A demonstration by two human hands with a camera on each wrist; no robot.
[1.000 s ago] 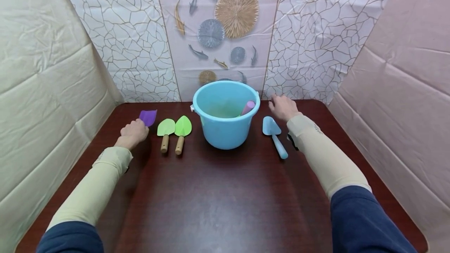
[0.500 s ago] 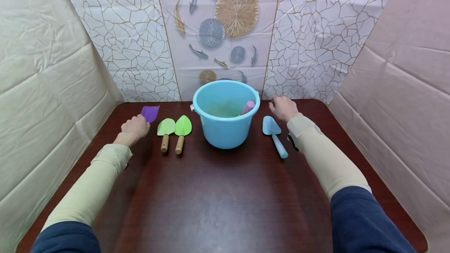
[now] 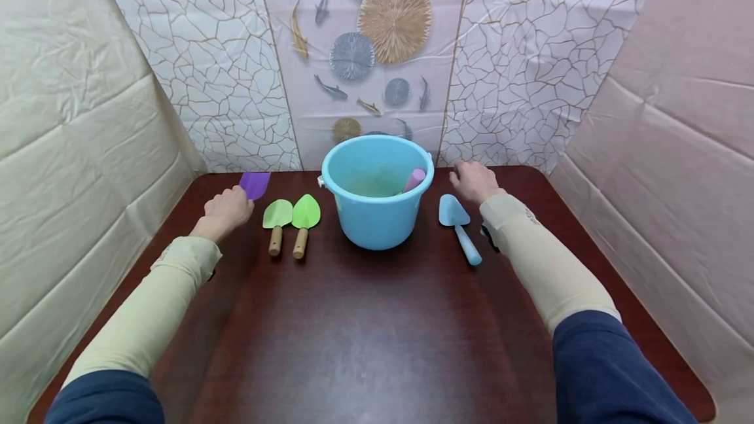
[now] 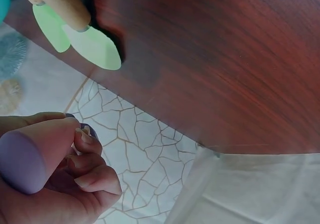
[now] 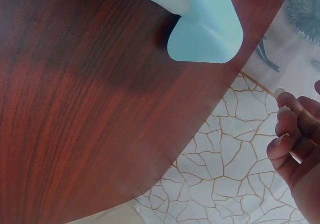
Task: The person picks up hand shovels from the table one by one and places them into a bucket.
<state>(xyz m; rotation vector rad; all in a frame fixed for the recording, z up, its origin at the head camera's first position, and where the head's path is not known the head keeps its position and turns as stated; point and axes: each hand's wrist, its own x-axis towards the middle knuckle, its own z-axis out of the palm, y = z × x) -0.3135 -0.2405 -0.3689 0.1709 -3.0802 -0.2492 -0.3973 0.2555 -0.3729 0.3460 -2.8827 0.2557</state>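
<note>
My left hand [image 3: 228, 209] grips a purple trowel, its blade [image 3: 255, 184] pointing away at the table's back left. In the left wrist view the trowel's handle [image 4: 22, 161] lies between thumb and curled fingers [image 4: 97, 179]. Right of that hand lie a pale green trowel [image 3: 277, 213] and a bright green trowel [image 3: 306, 212], both with wooden handles. My right hand [image 3: 474, 181], loosely curled and holding nothing, hovers near the back right edge. Beside it a light blue trowel [image 3: 453, 211] lies on the table. In the right wrist view that hand's fingers [image 5: 287, 134] are bent.
A light blue bucket [image 3: 377, 221] stands at the back middle, and a pink-purple handle [image 3: 415, 179] leans inside its right rim. The dark red-brown table [image 3: 365, 332] is bounded by a patterned back sheet [image 3: 224, 70] and beige side sheets [image 3: 665, 149].
My left hand has moved slightly up and away with the purple trowel, whose blade now sits higher and further right. The right hand, bucket and lying trowels have stayed in place.
</note>
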